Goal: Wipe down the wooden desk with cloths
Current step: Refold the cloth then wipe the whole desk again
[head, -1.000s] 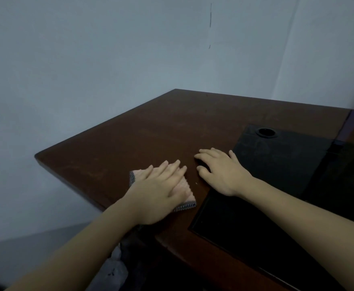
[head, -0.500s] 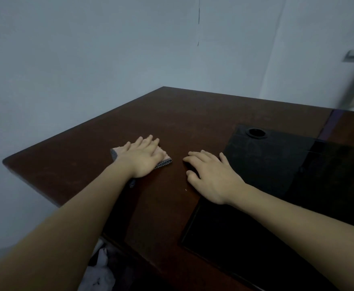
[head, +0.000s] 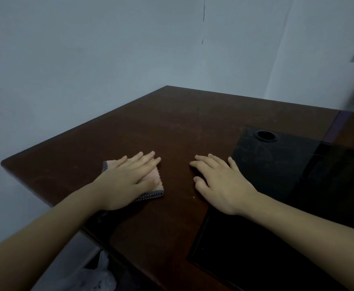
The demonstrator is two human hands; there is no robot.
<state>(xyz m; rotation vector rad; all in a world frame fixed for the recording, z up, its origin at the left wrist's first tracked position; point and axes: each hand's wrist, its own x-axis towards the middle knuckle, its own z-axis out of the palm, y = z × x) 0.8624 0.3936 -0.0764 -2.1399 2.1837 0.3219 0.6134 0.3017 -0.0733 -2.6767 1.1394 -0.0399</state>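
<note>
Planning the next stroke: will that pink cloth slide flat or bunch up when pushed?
Pink cloth looks soft and folded, so probably floppy. Flat under the left hand, it likely slides on the smooth desk; uncovered edges may curl.

Desk (head: 172, 122), wooden, dark brown: one. Cloth (head: 154, 182), pink with a grey patterned edge, folded: one, under the left hand (head: 128, 181). Hands: two, the right hand (head: 220, 183) flat on the bare wood beside the left. Black inset panel (head: 276, 164): one, just right of the right hand. Round cable hole (head: 265, 135): one, beyond that hand. White plastic bag (head: 96, 278): one, below the left forearm.
</note>
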